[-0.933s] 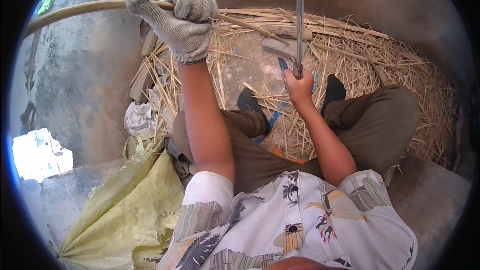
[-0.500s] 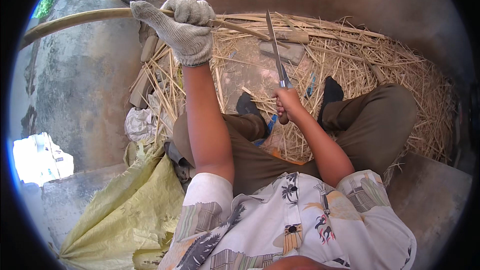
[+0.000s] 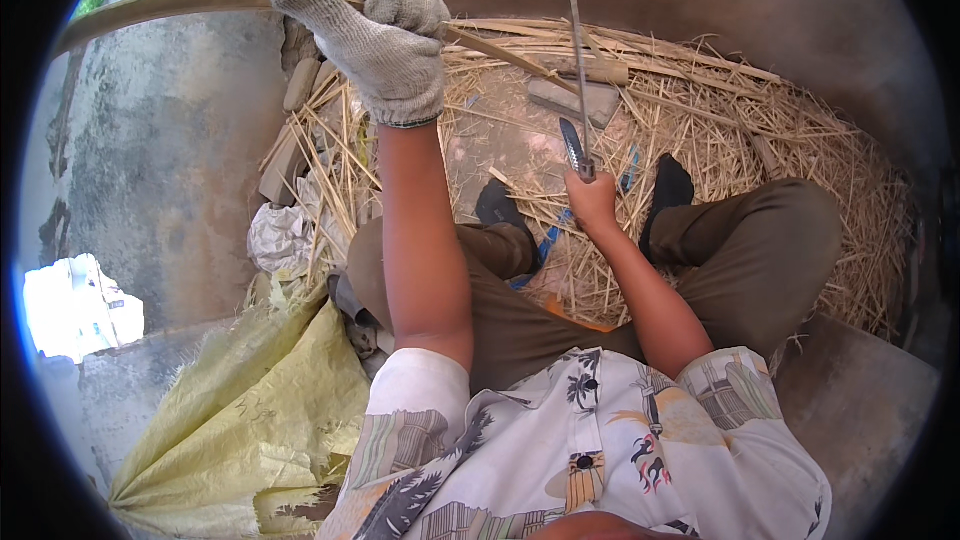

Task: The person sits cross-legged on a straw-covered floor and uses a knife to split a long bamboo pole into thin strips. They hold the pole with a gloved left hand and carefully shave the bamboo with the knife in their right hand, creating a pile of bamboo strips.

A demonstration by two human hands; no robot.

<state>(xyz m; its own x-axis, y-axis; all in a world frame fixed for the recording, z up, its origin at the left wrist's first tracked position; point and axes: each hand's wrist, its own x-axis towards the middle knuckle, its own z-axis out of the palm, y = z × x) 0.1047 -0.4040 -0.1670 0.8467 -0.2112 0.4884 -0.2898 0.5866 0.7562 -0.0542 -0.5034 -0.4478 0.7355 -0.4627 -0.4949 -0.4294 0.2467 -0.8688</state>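
Observation:
My left hand, in a grey knitted glove, is raised and closed round a long bamboo strip. The strip bows off to the far left; its other end slants down to the right, meeting or passing behind a blade. That long, narrow blade belongs to a knife in my bare right hand. Fingers are wrapped round its handle, which is mostly hidden. Almost edge-on, the blade points away from me. Beside its base shows a short dark, shiny piece that I cannot make out.
Bamboo shavings cover the floor right of my feet. Beyond my feet lie a grey block and a short bamboo piece. A yellow woven sack spreads at lower left. Walls stand left and ahead.
My left hand has risen slightly and moved right with the bamboo strip. The knife has shifted right and turned, so its blade now shows almost edge-on.

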